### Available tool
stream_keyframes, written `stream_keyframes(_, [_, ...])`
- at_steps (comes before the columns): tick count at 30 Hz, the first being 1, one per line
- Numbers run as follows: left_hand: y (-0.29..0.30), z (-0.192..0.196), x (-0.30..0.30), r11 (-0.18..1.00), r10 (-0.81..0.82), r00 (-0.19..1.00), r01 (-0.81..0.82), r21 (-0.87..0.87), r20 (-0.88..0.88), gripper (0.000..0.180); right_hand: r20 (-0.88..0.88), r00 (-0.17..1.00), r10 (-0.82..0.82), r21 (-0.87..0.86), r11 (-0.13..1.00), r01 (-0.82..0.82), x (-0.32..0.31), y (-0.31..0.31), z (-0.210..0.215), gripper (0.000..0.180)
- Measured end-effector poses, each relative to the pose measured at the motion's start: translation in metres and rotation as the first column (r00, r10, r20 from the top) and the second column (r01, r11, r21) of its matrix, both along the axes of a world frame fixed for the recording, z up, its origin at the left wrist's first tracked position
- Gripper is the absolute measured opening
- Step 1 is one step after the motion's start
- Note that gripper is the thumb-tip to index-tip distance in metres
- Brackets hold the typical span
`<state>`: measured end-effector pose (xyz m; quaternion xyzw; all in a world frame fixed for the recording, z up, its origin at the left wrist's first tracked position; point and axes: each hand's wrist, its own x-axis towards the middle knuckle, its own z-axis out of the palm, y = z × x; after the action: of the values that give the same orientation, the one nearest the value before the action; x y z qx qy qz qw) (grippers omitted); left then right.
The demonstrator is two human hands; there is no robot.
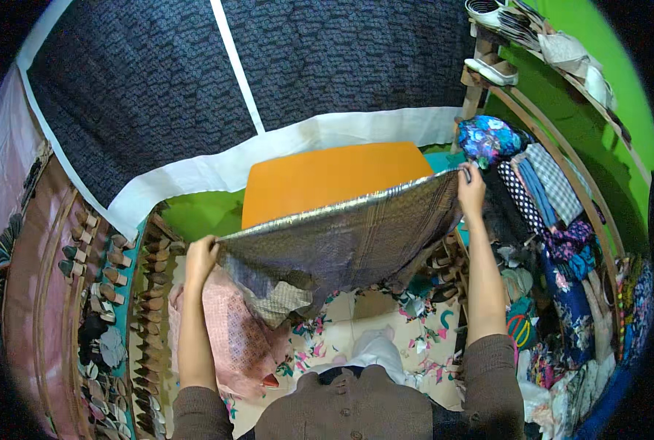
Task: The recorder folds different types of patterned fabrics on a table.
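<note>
A person holds one grey patterned cloth (341, 238) stretched wide in front of the chest, hiding much of the floral floor covering (422, 341) below. An orange board (327, 180) sits just behind it, a pink patterned fabric (228, 330) lies at lower left, and folded colourful textiles (547, 191) crowd the shelves at right. Rows of small shoes (110, 271) line the left. Both arms reach up and outward. The left hand (201, 257) pinches the cloth's left corner; the right hand (471, 189) grips its raised right corner.
</note>
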<state>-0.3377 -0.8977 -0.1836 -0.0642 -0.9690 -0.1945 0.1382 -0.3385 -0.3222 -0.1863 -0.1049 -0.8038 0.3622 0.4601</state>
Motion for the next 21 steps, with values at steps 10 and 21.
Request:
stream_keyframes(10, [0.044, 0.020, -0.024, 0.875, -0.280, 0.867, 0.053, 0.481, 0.413, 0.026, 0.180, 0.978, -0.109, 0.138, 0.987, 0.084, 0.010, -0.005, 0.026, 0.023])
stream_keyframes(21, [0.163, 0.087, 0.005, 0.327, -0.670, 0.694, -0.044, 0.944, 0.264, 0.021, 0.202, 0.500, 0.842, -0.245, 0.538, -0.807, 0.018, -0.205, 0.080, 0.027])
